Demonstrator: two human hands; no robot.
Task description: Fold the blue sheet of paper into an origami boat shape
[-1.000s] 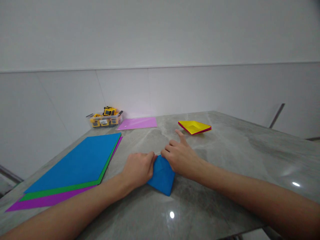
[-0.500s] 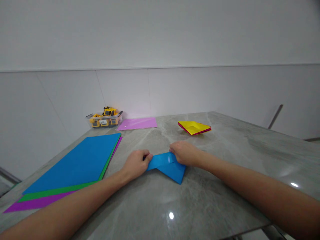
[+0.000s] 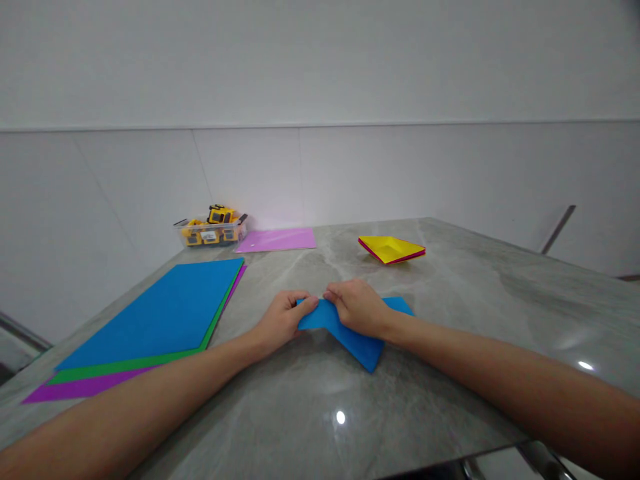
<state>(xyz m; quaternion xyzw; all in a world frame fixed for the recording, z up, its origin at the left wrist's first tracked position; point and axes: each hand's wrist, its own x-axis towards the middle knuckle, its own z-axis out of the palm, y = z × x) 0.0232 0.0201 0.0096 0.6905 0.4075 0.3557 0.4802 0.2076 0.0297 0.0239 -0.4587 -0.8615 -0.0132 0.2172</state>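
A folded blue paper [image 3: 361,345] is between my hands, low over the grey table. My left hand [image 3: 284,320] pinches its left end, thumb on top. My right hand [image 3: 357,307] is closed on the upper edge close to the left thumb and covers the paper's middle. One pointed corner sticks out toward me below the right hand, and another part shows behind the right wrist. The fingertips under the paper are hidden.
Blue, green and purple sheets [image 3: 160,313] lie stacked at the left. Farther back are a clear box [image 3: 210,233] of yellow toy vehicles, a pink sheet [image 3: 277,240], and a folded yellow-and-red paper [image 3: 393,249]. The grey marbled table [image 3: 280,413] ends near me at lower right.
My right hand has slid left along the blue paper toward my left hand. More of the paper now shows to the right, behind the wrist. The view has tilted slightly.
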